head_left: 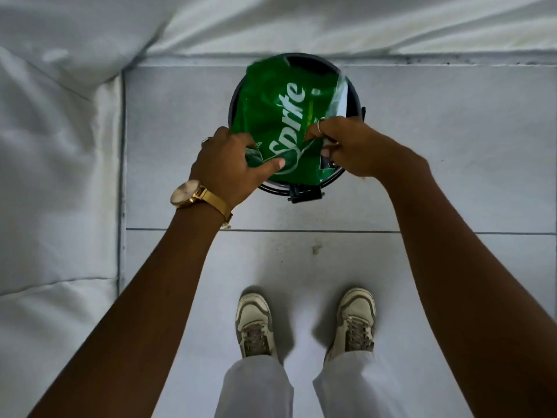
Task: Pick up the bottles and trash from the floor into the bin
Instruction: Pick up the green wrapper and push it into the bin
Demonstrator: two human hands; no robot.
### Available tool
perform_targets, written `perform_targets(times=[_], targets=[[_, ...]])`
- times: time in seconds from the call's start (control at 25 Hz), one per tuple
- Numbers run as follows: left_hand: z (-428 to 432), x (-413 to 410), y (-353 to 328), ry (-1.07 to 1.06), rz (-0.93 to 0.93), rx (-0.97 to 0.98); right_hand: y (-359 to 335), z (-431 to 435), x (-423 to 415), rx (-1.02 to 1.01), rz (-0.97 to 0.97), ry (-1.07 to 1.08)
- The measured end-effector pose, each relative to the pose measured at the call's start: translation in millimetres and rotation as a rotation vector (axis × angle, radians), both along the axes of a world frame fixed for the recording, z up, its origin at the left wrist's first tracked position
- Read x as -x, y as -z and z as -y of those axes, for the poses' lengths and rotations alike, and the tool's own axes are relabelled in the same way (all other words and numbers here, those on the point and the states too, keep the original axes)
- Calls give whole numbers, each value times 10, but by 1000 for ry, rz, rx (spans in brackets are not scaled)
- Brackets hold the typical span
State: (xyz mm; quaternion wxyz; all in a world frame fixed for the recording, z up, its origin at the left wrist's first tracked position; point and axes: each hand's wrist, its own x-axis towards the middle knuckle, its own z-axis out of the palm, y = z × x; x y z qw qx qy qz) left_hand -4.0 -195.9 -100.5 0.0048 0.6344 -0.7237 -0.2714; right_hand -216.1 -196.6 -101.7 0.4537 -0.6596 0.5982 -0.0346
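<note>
A large green Sprite plastic wrapper (pixel 277 110) is spread over the mouth of a round black bin (pixel 352 89) standing on the tiled floor. My left hand (pixel 229 164), with a gold watch on its wrist, grips the wrapper's lower left edge. My right hand (pixel 346 146), wearing a ring, pinches the wrapper's lower right edge. The wrapper hides most of the bin's inside. No bottles are in view.
White bedding (pixel 60 146) fills the left side and the top of the view, right behind the bin. The bin's black pedal (pixel 306 194) points toward me. My two shoes (pixel 254 324) stand on the grey floor tiles (pixel 452 146) below the bin.
</note>
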Motion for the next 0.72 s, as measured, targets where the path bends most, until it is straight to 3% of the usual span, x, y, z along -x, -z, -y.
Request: perform_targets(times=[0.12, 0.2, 0.28, 0.36, 0.52, 0.64, 0.72], targets=[[-80, 10, -34, 5, -2, -20, 57, -64, 14, -67, -13, -42], [-83, 73, 1, 29, 13, -5, 121, -87, -5, 59, -50, 46], [4, 190, 132, 50, 28, 23, 241, -33, -29, 238, -204, 183], [123, 341, 371, 117, 98, 34, 405, 45, -63, 277, -394, 244], [233, 570, 776, 361, 335, -150, 674, 85, -228, 88, -636, -63], [362, 563, 704, 352, 307, -298, 676, 117, -240, -40, -630, -220], [408, 544, 446, 312, 242, -285, 458, 101, -219, -3, -594, -178]])
